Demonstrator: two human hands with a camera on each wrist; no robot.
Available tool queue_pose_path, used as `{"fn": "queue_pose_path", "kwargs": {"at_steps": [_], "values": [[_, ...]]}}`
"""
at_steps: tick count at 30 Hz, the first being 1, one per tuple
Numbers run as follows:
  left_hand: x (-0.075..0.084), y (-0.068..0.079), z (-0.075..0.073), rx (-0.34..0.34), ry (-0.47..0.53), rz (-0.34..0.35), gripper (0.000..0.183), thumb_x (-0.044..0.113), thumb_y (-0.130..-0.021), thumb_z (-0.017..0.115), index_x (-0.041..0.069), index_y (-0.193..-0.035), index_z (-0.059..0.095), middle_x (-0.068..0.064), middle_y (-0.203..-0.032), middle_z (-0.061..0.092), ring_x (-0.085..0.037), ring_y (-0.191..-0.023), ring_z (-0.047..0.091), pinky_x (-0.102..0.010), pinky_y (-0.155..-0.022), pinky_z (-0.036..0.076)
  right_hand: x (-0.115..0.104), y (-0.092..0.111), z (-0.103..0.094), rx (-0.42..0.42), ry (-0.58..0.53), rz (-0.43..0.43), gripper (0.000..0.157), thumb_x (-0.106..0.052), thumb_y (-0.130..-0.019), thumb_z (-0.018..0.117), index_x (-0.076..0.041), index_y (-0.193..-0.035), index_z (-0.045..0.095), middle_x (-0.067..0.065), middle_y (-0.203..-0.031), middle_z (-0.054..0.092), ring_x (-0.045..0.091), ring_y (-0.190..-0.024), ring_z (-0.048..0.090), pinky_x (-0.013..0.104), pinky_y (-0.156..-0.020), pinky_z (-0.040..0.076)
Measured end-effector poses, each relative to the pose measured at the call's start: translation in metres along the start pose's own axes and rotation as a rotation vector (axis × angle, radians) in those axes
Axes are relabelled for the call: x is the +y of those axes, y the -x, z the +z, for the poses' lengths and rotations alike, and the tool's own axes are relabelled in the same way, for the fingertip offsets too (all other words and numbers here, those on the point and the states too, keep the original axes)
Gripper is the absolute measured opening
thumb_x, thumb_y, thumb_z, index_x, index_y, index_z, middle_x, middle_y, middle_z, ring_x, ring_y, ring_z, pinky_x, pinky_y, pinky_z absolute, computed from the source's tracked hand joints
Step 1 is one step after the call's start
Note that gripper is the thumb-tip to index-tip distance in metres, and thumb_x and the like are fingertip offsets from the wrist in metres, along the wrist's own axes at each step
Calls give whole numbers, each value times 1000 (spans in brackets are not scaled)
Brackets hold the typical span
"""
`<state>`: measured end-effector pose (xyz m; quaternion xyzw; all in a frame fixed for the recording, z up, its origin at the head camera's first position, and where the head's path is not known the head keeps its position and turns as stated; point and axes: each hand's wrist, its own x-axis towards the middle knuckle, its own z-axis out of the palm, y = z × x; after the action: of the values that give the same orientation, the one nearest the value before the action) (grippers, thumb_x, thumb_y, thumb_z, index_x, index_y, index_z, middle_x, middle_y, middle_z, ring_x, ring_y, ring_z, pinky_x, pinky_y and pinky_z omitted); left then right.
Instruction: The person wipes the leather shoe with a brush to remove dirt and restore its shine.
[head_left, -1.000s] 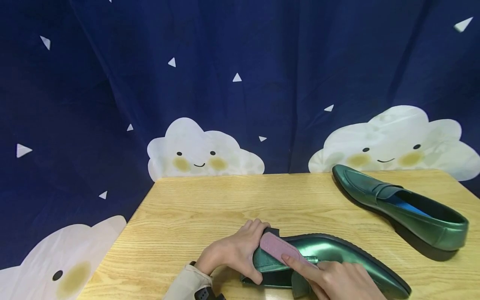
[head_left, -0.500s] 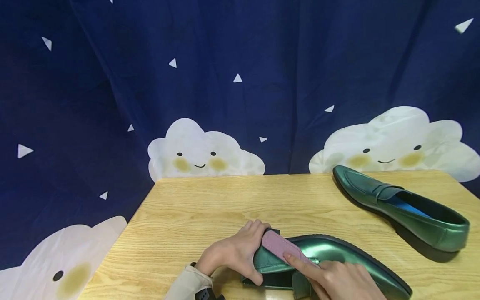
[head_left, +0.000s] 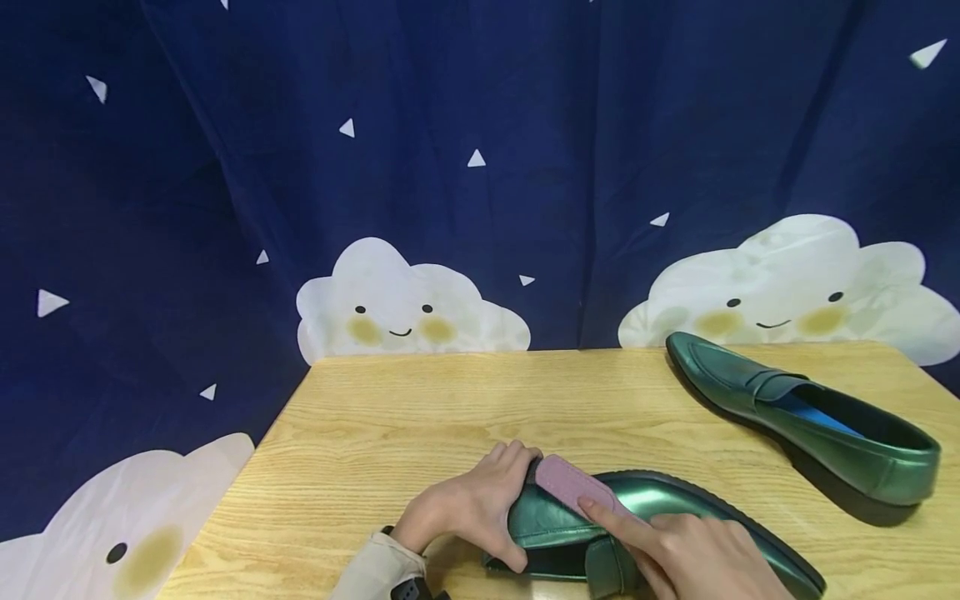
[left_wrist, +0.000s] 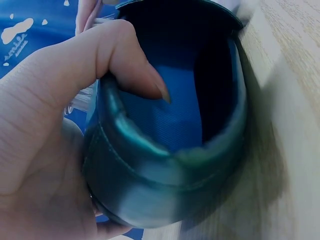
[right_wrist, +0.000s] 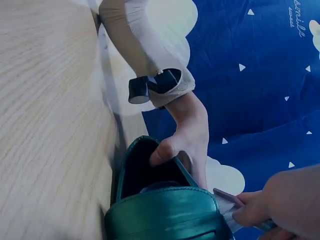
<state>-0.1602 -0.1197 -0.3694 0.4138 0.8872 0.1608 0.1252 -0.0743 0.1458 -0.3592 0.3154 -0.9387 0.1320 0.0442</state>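
Observation:
A green metallic loafer (head_left: 660,496) lies on its side at the front of the table, its opening toward me and its sole facing away. My left hand (head_left: 472,500) grips its heel end. In the left wrist view the thumb (left_wrist: 142,75) hooks over the collar onto the blue insole (left_wrist: 172,107). My right hand (head_left: 697,550) holds a pink-backed brush (head_left: 573,483), index finger stretched along its back. Pale bristles (left_wrist: 82,97) rest against the loafer's upward side, partly hidden behind the left thumb.
The other green loafer (head_left: 817,417) stands upright at the right of the wooden table (head_left: 420,400), toe toward the back. A dark blue curtain (head_left: 450,200) printed with clouds hangs behind the table's far edge.
The pink brush and right hand have slid a little to the right along the loafer's side, away from the heel. The left hand keeps its grip.

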Motion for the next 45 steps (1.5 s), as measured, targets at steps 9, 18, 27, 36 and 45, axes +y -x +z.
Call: {"fn": "queue_pose_path", "kwargs": {"at_steps": [9, 18, 27, 36, 45], "values": [[1, 1, 1, 22, -5, 17, 104, 35, -62, 84, 3, -143, 28, 2, -123, 39, -9, -109, 35, -25, -98, 37, -12, 0, 16, 145, 63, -220, 57, -46, -85, 68, -40, -138, 50, -21, -63, 13, -8, -49, 8, 12, -40, 15], [0, 0, 1, 23, -8, 20, 101, 38, -61, 83, 6, -141, 30, 2, -122, 38, -9, -107, 34, -23, -95, 36, -1, 0, 9, 98, 58, -79, 72, -13, -82, 72, -38, -143, 44, -19, -59, 17, -3, -46, 14, 17, -41, 16], [1, 1, 2, 15, 1, 3, 104, 37, -62, 84, 3, -143, 28, 1, -124, 40, -9, -110, 36, -25, -98, 37, -14, 2, 18, 159, 80, -202, 54, -52, -86, 65, -42, -137, 51, -20, -63, 11, -7, -49, 6, 13, -40, 13], [0, -1, 2, 25, -19, 19, 104, 39, -61, 82, 4, -142, 30, 2, -122, 39, -9, -107, 34, -24, -97, 35, -4, 1, 10, 29, 36, -54, 72, -14, -82, 71, -39, -143, 44, -19, -58, 19, -2, -46, 16, 18, -42, 19], [2, 1, 2, 9, 7, -8, 104, 36, -62, 84, 3, -143, 28, 1, -123, 39, -9, -109, 35, -24, -97, 37, -12, 2, 15, 97, 59, -176, 61, -42, -86, 68, -41, -142, 45, -20, -62, 13, -7, -48, 9, 14, -41, 16]]}}
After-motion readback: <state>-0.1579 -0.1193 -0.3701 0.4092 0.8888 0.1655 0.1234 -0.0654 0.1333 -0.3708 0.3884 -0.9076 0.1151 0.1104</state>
